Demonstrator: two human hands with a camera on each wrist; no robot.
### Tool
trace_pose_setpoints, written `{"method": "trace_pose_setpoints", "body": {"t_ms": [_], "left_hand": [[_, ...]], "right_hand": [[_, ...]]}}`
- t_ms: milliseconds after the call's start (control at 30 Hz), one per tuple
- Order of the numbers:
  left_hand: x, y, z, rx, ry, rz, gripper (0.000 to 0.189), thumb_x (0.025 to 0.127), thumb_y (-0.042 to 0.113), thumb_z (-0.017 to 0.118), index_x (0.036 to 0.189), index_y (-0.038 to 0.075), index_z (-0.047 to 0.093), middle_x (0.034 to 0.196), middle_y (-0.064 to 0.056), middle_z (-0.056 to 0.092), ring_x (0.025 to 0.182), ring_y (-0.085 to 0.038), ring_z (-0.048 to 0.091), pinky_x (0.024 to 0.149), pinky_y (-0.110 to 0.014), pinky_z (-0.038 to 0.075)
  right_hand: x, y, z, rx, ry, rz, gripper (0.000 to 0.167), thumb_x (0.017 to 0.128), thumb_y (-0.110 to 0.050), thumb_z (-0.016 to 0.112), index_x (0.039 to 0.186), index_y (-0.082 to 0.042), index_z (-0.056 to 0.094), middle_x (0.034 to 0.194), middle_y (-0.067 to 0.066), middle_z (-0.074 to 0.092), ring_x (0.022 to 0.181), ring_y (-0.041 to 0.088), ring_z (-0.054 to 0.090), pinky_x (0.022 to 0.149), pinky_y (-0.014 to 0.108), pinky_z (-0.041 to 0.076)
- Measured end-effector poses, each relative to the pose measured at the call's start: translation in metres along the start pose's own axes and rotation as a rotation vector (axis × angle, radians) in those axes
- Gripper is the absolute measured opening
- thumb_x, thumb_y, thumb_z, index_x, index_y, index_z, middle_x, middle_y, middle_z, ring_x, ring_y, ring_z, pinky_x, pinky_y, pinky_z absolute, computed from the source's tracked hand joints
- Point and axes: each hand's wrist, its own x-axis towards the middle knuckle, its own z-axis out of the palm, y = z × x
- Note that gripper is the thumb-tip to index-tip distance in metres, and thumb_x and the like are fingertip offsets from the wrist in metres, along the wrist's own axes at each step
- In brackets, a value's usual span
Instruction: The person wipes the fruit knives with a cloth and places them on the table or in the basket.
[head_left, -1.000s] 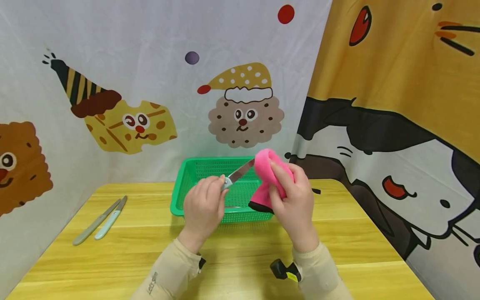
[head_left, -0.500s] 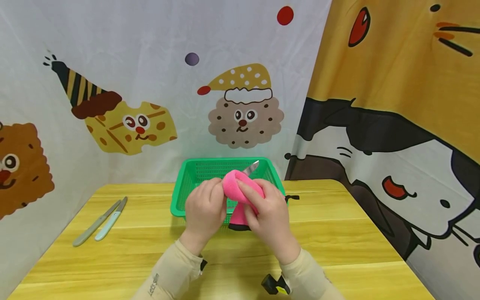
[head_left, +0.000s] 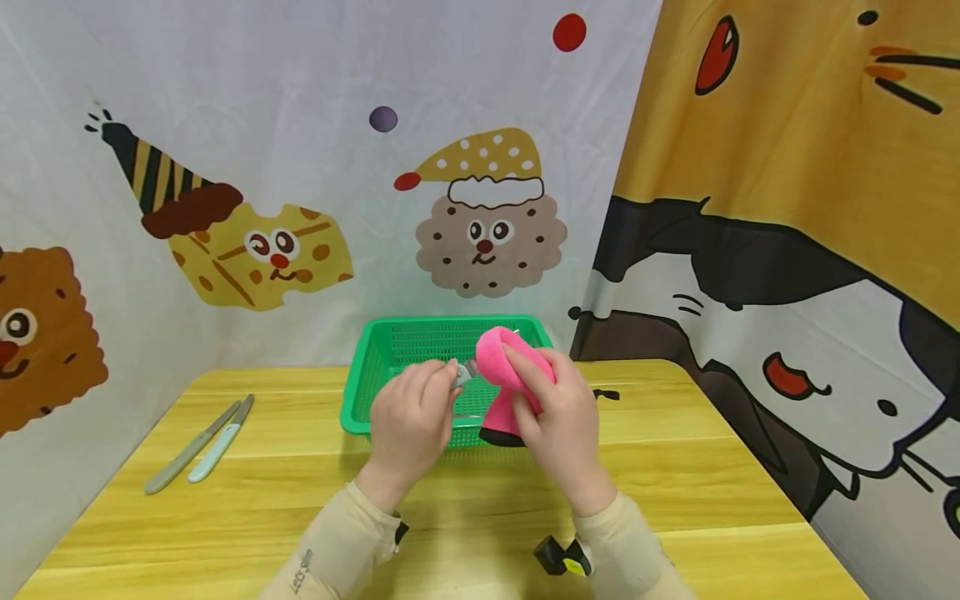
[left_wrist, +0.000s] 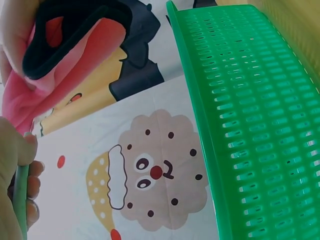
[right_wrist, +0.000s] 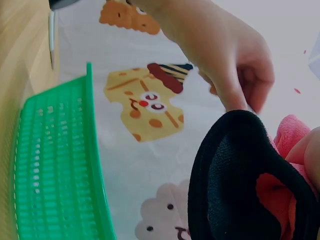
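Observation:
My left hand (head_left: 411, 412) grips a knife (head_left: 465, 373) by its pale green handle, which also shows along the palm in the left wrist view. The knife points up and to the right. In my right hand (head_left: 566, 421) is a folded pink cloth (head_left: 497, 358) with a black edge, pinched between thumb and fingers around the blade. The cloth hides most of the blade, leaving a short stretch near the handle and a bit of the tip showing. In the right wrist view the cloth's black trim (right_wrist: 200, 185) forms a wide loop. Both hands are raised in front of the green basket (head_left: 358, 392).
Two more knives (head_left: 221, 450) lie side by side at the left of the wooden table (head_left: 300, 533). The slotted basket stands at the table's back, close to a printed cartoon curtain (head_left: 300, 100). A black strap end (head_left: 607, 395) sticks out beyond my right hand.
The cloth first slid down the blade to the handle, baring the tip, then moved back up and right toward the tip. The left hand has stayed almost in place.

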Motion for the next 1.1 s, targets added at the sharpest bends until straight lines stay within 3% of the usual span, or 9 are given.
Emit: {"method": "trace_pose_setpoints", "body": {"t_ms": [367,467,600,733,833,1000,1100], "left_hand": [[-0.001,-0.004,-0.001,-0.07,-0.069,-0.005,0.019,0.102,0.017,0.056,0.1,-0.001,0.061,0.09,-0.01,0.066,0.07,-0.024,0.064,0.053,-0.032,0.053],[-0.002,-0.009,-0.002,-0.114,-0.119,-0.02,0.015,0.097,0.013,0.064,0.104,-0.001,0.061,0.091,-0.011,0.066,0.073,-0.024,0.065,0.057,-0.034,0.055],[-0.004,-0.022,-0.003,-0.173,-0.173,-0.056,0.025,0.085,0.005,0.075,0.106,0.0,0.062,0.092,-0.011,0.066,0.075,-0.025,0.064,0.058,-0.036,0.055],[-0.008,-0.037,-0.002,-0.194,-0.223,-0.085,0.03,0.079,0.001,0.081,0.104,0.0,0.063,0.093,-0.01,0.066,0.073,-0.023,0.062,0.056,-0.034,0.053],[-0.011,-0.047,-0.002,-0.19,-0.322,-0.147,0.03,0.08,0.003,0.082,0.104,0.001,0.064,0.094,-0.009,0.066,0.074,-0.022,0.062,0.057,-0.033,0.053],[-0.016,-0.063,0.002,-0.188,-0.558,-0.291,0.024,0.085,0.008,0.079,0.103,0.003,0.064,0.094,-0.008,0.066,0.075,-0.02,0.059,0.062,-0.034,0.052],[-0.02,-0.073,0.006,-0.202,-0.675,-0.346,0.02,0.086,0.009,0.078,0.101,0.005,0.064,0.093,-0.006,0.065,0.075,-0.018,0.058,0.064,-0.035,0.052]], "right_hand": [[-0.004,0.019,-0.016,-0.009,0.026,0.088,0.045,0.079,0.002,0.068,0.122,-0.012,0.071,0.106,0.018,0.061,0.087,0.033,0.058,0.067,0.048,0.05],[-0.006,0.024,-0.018,-0.014,0.025,0.107,0.043,0.08,0.002,0.07,0.12,-0.011,0.071,0.107,0.019,0.061,0.088,0.033,0.058,0.067,0.048,0.05],[-0.012,0.032,-0.022,-0.019,0.033,0.122,0.044,0.078,0.005,0.072,0.12,-0.011,0.071,0.106,0.018,0.062,0.086,0.032,0.058,0.064,0.046,0.05],[-0.019,0.039,-0.025,-0.018,0.02,0.13,0.047,0.078,0.005,0.073,0.121,-0.012,0.071,0.104,0.016,0.062,0.084,0.029,0.058,0.062,0.044,0.048],[-0.024,0.044,-0.027,-0.021,0.005,0.138,0.047,0.078,0.006,0.073,0.122,-0.013,0.071,0.104,0.016,0.062,0.082,0.029,0.058,0.062,0.044,0.048],[-0.032,0.05,-0.03,-0.026,-0.022,0.165,0.047,0.078,0.006,0.072,0.122,-0.012,0.071,0.104,0.015,0.062,0.08,0.029,0.057,0.061,0.043,0.047],[-0.036,0.054,-0.032,-0.027,-0.037,0.177,0.048,0.078,0.007,0.072,0.122,-0.012,0.071,0.104,0.015,0.062,0.081,0.028,0.057,0.061,0.043,0.046]]}}
